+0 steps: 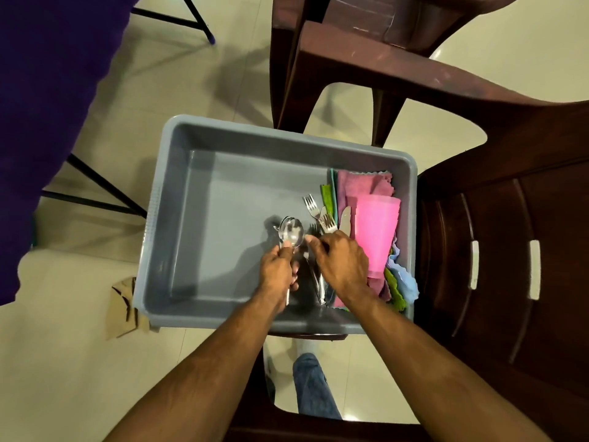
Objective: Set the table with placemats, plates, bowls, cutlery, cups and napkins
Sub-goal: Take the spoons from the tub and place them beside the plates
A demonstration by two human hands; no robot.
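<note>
Down inside the grey plastic tub, both hands are busy with the cutlery. Left hand is wrapped around a handle with the spoon bowl sticking up just past the thumb, looks like maybe 2 spoons stacked but hard to say. Right hand sits right beside it, fingers curled down over the forks, whose tines poke out just beyond the knuckles; I can't quite tell how many it's actually gripping. A knife blade lies touching the forks on the right, tip pointing away from the person. More handles run back under the gap between the 2 hands.

Right of all that, still in the tub, a stack of pink cups lies on its side on top of some napkins, purple, green and blue ones peeking out around it.

Tub sits on a dark brown plastic chair, with a purple tablecloth off to the left.
</note>
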